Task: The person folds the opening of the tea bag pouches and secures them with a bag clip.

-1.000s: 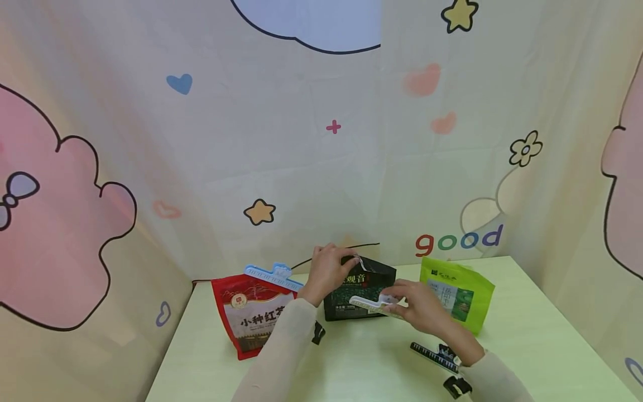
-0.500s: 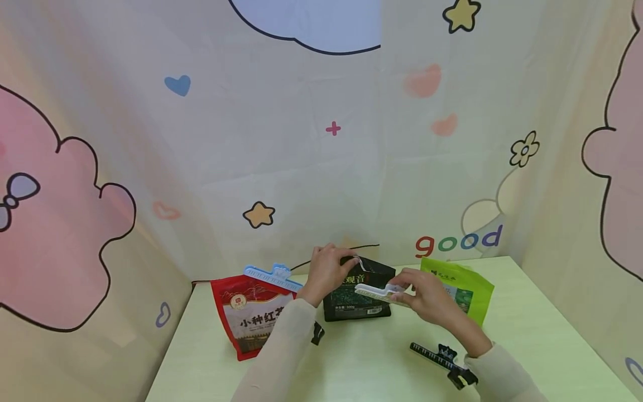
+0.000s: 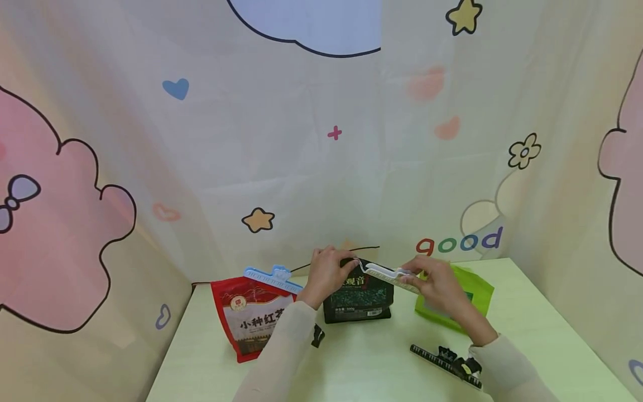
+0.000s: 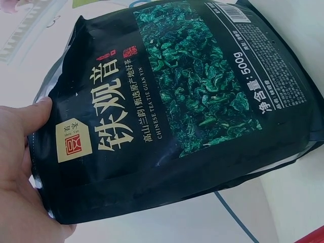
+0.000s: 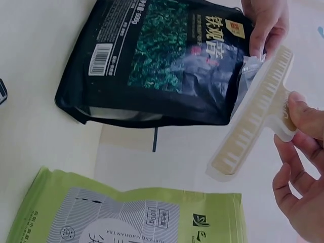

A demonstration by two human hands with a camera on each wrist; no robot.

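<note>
Bare table (image 3: pixel 372 357) front centre; red bag (image 3: pixel 248 318) left, black clip (image 3: pixel 444 362) right.

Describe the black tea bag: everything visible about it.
The black tea bag is a glossy stand-up pouch printed with green tea leaves, white Chinese characters, "Chinese Tie Guan Yin", "500g" and a barcode. It stands upright on the table. The left hand grips its top corner; the cream sealing clip, pinched by the right hand, meets its silvery open top edge.

The black bag (image 4: pixel 187 101) reads "铁观音", "CHINESE TIEGUANYIN", "500g"; the backdrop (image 3: pixel 459 243) reads "good".
</note>
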